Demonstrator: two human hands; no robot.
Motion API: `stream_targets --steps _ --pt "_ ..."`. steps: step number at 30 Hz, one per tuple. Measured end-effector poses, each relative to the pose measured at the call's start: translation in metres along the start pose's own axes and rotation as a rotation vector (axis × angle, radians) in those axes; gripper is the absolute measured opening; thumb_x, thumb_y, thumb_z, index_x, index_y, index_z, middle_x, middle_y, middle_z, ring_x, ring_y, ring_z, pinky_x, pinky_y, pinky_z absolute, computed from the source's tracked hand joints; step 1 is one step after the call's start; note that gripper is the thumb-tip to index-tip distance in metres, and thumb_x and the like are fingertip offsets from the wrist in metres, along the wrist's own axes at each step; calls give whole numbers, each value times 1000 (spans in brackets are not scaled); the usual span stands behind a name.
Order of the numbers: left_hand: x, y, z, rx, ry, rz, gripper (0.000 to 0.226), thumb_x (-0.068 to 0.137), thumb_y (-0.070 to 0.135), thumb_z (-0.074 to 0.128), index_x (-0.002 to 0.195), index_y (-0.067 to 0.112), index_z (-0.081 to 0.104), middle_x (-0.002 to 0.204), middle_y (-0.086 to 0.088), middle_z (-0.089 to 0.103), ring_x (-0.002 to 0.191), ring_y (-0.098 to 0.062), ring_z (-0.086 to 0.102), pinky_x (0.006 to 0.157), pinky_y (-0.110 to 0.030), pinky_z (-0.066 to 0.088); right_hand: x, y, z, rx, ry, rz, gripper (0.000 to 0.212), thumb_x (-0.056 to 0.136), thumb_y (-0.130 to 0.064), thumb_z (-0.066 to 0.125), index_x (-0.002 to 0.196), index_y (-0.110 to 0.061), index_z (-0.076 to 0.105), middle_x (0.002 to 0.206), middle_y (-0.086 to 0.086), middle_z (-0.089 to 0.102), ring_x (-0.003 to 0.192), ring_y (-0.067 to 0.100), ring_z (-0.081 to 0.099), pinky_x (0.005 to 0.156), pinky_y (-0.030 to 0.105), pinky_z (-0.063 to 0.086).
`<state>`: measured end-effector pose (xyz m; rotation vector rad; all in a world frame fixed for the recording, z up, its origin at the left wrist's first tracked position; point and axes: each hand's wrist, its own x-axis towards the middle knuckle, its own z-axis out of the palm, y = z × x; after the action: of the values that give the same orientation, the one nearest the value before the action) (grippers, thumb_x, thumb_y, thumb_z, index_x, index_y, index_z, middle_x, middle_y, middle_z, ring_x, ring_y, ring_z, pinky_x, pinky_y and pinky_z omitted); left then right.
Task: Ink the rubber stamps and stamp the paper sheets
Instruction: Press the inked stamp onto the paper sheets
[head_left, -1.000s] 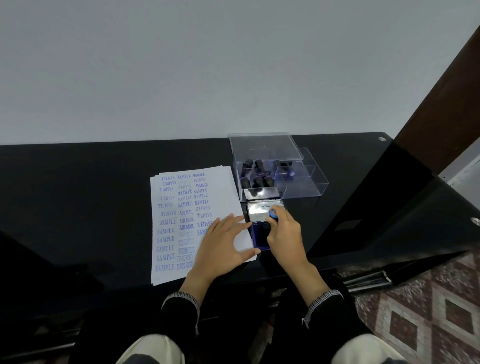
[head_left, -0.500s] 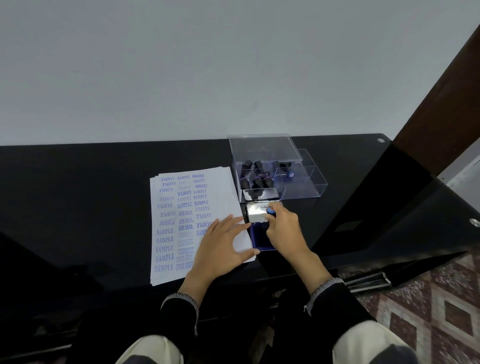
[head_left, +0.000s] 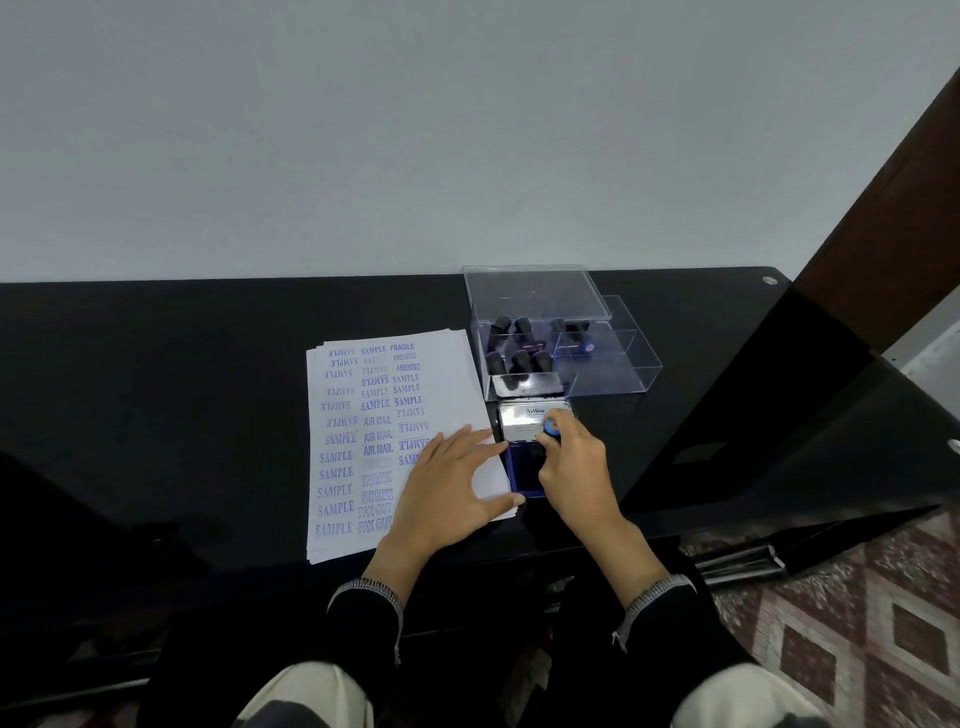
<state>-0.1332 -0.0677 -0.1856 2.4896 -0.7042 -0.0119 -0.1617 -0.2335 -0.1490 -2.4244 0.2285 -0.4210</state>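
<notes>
The right hand (head_left: 574, 467) grips a black, blue-capped rubber stamp (head_left: 551, 429) upright on the open blue ink pad (head_left: 522, 475); just left of the pad, the left hand (head_left: 452, 491) lies flat, fingers spread, on the white stamped paper sheets (head_left: 395, 436).

Table (head_left: 156, 364): glossy black top, smooth, glass-like, left and centre of frame.
Paper sheets (head_left: 457, 374): matt white paper, stamped in blue-violet ink.
Storage box (head_left: 613, 374): clear hard plastic, shiny walls (stamps show through).
Ink pad lid (head_left: 524, 421): bright mirror-like metal, right of the sheets.
Sleeve cuffs (head_left: 369, 592): dark cloth, pale knit-looking edging.
Floor (head_left: 857, 623): patterned tiles, lower right.
Wall (head_left: 415, 130): plain matt grey.
</notes>
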Motion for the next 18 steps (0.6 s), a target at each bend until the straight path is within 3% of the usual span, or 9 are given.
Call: stream_targets --steps 2,5,7,12,18 --pt "0 0 0 8 0 3 73 79 76 50 142 43 38 154 21 27 145 1 9 116 -23 -6 10 -5 -4 -45 -65 2 27 83 14 51 104 -2 54 94 7 54 85 21 57 58 9 36" --pt "-1 1 -1 2 -5 0 72 79 76 50 142 43 38 154 21 28 145 1 9 116 -23 -7 12 -6 -5 -66 -90 14 33 83 16 49 111 0 54 109 13 59 97 20 61 61 6 38" --pt "-1 1 -1 -2 -3 -3 72 79 75 51 142 43 38 154 21 28 145 1 9 116 -22 -7 5 -6 -5 -38 -48 12 31 83 16 49 109 -1 54 104 13 58 87 16 55 58 5 39" --pt "0 0 0 13 7 4 72 79 75 51 142 43 38 153 21 28 145 1 10 117 -22 -6 -14 1 4 23 68 -8 31 84 14 54 112 2 57 103 13 60 89 25 59 73 23 50" --pt "0 0 1 9 -1 0 72 78 77 50 142 44 38 153 22 28 145 2 9 119 -25 -4 9 -5 -5 -1 -58 13 23 86 13 49 104 -1 54 89 2 48 77 13 47 56 5 38"
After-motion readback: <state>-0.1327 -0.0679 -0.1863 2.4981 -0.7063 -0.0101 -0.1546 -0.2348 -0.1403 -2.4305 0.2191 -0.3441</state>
